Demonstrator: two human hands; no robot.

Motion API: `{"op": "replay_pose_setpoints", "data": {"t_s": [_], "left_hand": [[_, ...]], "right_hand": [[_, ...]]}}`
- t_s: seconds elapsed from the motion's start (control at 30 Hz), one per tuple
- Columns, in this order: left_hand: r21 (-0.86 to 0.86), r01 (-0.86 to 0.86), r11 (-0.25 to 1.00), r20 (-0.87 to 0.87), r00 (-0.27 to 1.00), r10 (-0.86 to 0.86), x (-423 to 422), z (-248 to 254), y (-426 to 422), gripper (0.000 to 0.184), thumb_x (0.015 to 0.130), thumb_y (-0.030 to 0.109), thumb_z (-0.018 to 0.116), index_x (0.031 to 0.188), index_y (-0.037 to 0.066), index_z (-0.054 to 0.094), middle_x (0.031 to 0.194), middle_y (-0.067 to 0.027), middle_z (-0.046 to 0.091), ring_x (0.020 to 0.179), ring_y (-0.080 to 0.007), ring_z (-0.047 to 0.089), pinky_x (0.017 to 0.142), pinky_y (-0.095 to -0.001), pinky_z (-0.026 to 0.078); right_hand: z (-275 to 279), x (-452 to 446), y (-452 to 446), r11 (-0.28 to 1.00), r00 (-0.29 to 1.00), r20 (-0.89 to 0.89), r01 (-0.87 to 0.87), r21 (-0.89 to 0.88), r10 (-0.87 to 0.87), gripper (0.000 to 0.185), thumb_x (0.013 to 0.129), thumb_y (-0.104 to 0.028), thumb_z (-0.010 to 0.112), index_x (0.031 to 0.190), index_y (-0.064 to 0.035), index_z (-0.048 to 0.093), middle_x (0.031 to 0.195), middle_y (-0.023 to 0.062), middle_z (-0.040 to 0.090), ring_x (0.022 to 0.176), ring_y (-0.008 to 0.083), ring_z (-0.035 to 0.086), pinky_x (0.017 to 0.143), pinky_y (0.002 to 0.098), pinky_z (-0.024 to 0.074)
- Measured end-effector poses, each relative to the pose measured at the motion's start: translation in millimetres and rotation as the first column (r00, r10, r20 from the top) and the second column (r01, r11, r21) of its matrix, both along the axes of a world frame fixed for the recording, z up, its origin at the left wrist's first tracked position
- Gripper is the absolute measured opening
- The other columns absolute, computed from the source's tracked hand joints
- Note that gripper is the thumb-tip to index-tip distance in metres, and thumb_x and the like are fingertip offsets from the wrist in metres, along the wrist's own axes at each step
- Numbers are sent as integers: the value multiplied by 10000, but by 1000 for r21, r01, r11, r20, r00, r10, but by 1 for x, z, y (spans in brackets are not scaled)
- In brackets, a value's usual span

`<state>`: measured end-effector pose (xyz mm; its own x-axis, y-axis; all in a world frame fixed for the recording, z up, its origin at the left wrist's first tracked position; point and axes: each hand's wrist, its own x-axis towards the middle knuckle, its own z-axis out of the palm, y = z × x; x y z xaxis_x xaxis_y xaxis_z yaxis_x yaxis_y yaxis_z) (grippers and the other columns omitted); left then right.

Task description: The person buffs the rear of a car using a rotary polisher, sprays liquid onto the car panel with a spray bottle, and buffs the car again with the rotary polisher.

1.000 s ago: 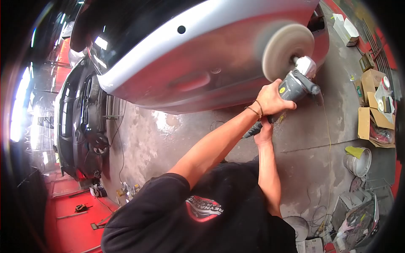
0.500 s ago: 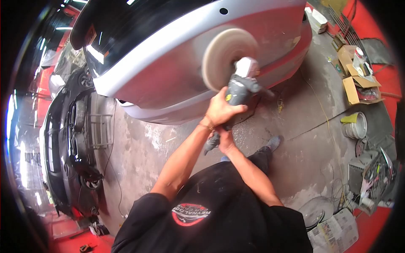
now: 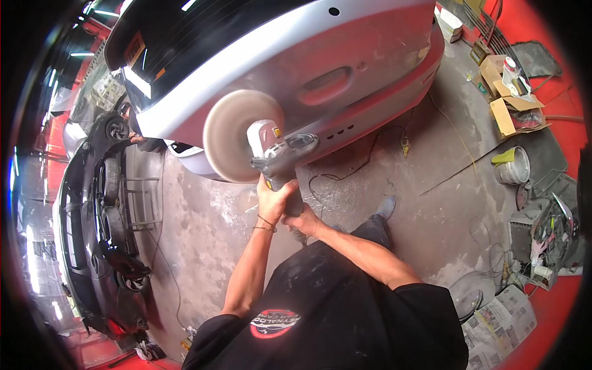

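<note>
A grey and white rotary polisher (image 3: 285,165) is in both of my hands. Its pale round pad (image 3: 229,132) looks blurred as if spinning, and it lies against the lower left of the silver car tailgate (image 3: 203,102). My left hand (image 3: 275,196) is wrapped round the polisher body just behind its head. Lower down, my right hand (image 3: 302,221) is closed round the rear part of the tool, its fingers partly hidden. The recessed handle area (image 3: 325,85) of the tailgate shows right of the pad.
A black car (image 3: 86,228) stands at the left, where another person's hand (image 3: 134,138) shows. On the right are cardboard boxes (image 3: 502,117), a white bucket (image 3: 513,168) and piled car parts (image 3: 542,228). A cable (image 3: 354,174) runs across the floor.
Both hands have carried the polisher left and down across the tailgate, uncovering the recessed handle area. Another person's hand now shows beside the black car.
</note>
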<state>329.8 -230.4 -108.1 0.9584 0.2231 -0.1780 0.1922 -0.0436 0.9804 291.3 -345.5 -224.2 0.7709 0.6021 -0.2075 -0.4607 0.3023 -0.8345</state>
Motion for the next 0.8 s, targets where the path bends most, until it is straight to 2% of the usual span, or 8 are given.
{"op": "replay_pose_setpoints", "data": {"t_s": [0.2, 0.37, 0.43, 0.5, 0.53, 0.63, 0.67, 0.8], "left_hand": [[4, 167, 986, 44, 985, -167, 44, -2, -36, 676, 813, 162, 940, 1384, -2, 618, 1225, -94, 749, 1078, -192, 714, 974, -374, 603], [74, 346, 935, 81, 933, -351, 119, -2, -110, 815, 773, 295, 965, 1430, -28, 606, 1287, -140, 752, 1161, -244, 715, 1041, -403, 582], [134, 425, 895, -35, 905, -424, 150, 8, -144, 891, 740, 354, 966, 1450, -38, 597, 1272, -173, 762, 1140, -258, 738, 1040, -404, 586], [192, 522, 831, -146, 852, -502, 175, 12, -176, 921, 729, 358, 968, 1469, -38, 590, 1257, -189, 765, 1115, -254, 748, 1036, -399, 590], [254, 544, 800, -188, 839, -511, 182, 15, -193, 989, 703, 442, 962, 1461, -69, 585, 1234, -254, 775, 1124, -309, 778, 1040, -417, 600], [530, 524, 666, -245, 847, -472, 202, -18, -240, 1017, 717, 449, 943, 1460, -136, 570, 1278, -300, 761, 1212, -340, 759, 1081, -423, 580], [551, 560, 619, -299, 825, -480, 210, -25, -255, 1089, 713, 512, 921, 1466, -179, 543, 1254, -344, 760, 1218, -416, 760, 1079, -452, 586], [606, 664, 437, -478, 744, -467, 242, -41, -320, 1020, 713, 589, 873, 1379, -121, 568, 1133, -306, 794, 1103, -448, 796, 997, -493, 631]], "right_hand": [[8, 25, -33, 979, 979, 25, 202, -40, -201, 122, 874, -58, 777, 975, -55, 711, 837, 28, 715, 700, 158, 699, 633, 350, 562], [5, 73, -86, 913, 921, -37, 390, 118, -389, 105, 926, -66, 763, 1015, -54, 709, 847, 47, 718, 729, 175, 699, 666, 349, 559], [6, 95, -106, 863, 885, -84, 465, 197, -458, 129, 937, -80, 782, 1038, -53, 707, 853, 53, 715, 725, 181, 693, 659, 352, 558], [6, 108, -124, 823, 856, -210, 514, 241, -473, 138, 944, -148, 765, 1026, -69, 688, 817, 43, 666, 716, 190, 664, 678, 377, 553], [6, 111, -133, 803, 838, -275, 536, 259, -471, 150, 948, -183, 756, 1020, -77, 678, 799, 39, 641, 712, 194, 650, 688, 389, 550], [5, 119, -165, 760, 779, -460, 584, 286, -426, 196, 968, -275, 741, 978, -105, 645, 769, 16, 578, 702, 194, 610, 706, 413, 542], [5, 121, -177, 750, 756, -515, 596, 288, -403, 217, 976, -304, 738, 960, -115, 633, 763, 6, 559, 699, 192, 598, 711, 419, 539], [-9, 138, -226, 677, 672, -693, 639, 365, -261, 311, 985, -407, 693, 843, -170, 550, 762, -32, 514, 697, 173, 559, 703, 409, 508]]}}
